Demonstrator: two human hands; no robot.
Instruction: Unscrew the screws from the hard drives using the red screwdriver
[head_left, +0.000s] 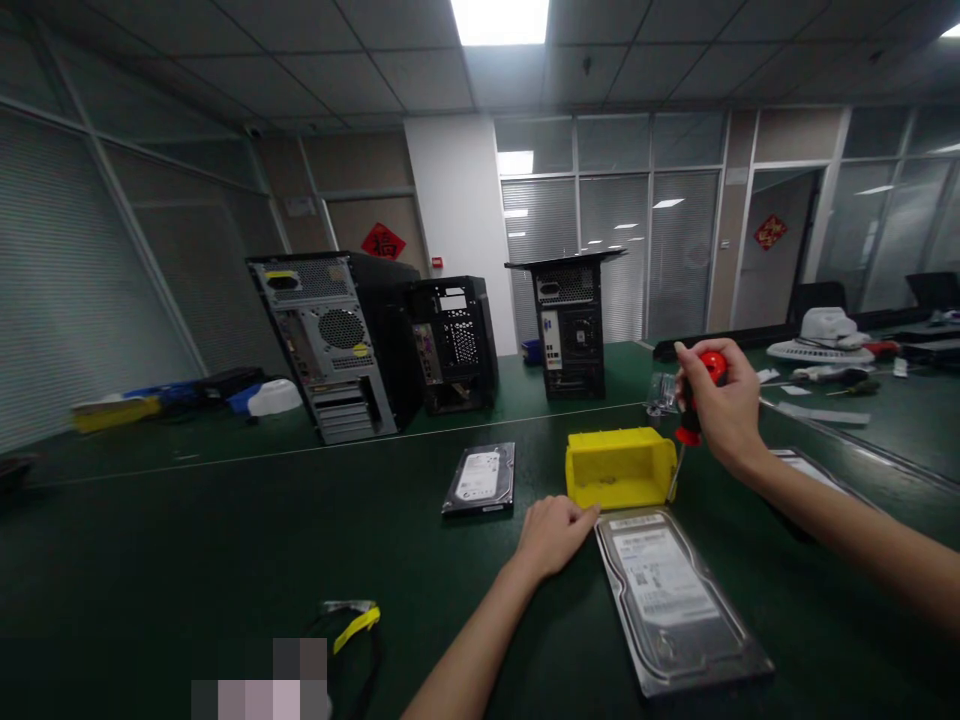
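The drive [667, 600] lies label up on the green table [225, 560], its far end just beside a yellow bin [622, 438]. The right hand [731, 400] grips a screwdriver [688, 435], fingers wrapped round the handle; the shaft slants down by the bin's right edge, its tip hard to make out. The left hand [555, 535] rests by the drive's far left corner, fingers curled under; I cannot tell whether they pinch anything.

A 2nd drive [480, 475] lies to the left. The right forearm partly covers a flat labelled item [806, 465]. 3 PC cases [367, 330] stand behind, and a white hat [821, 335] sits far right. Bottom left, blurred blocks hide an area beside some yellow-armed glasses [358, 628].

The drive labels are too small to read. The left red sign [384, 241] reads "福"; the right red sign [771, 232] is illegible.
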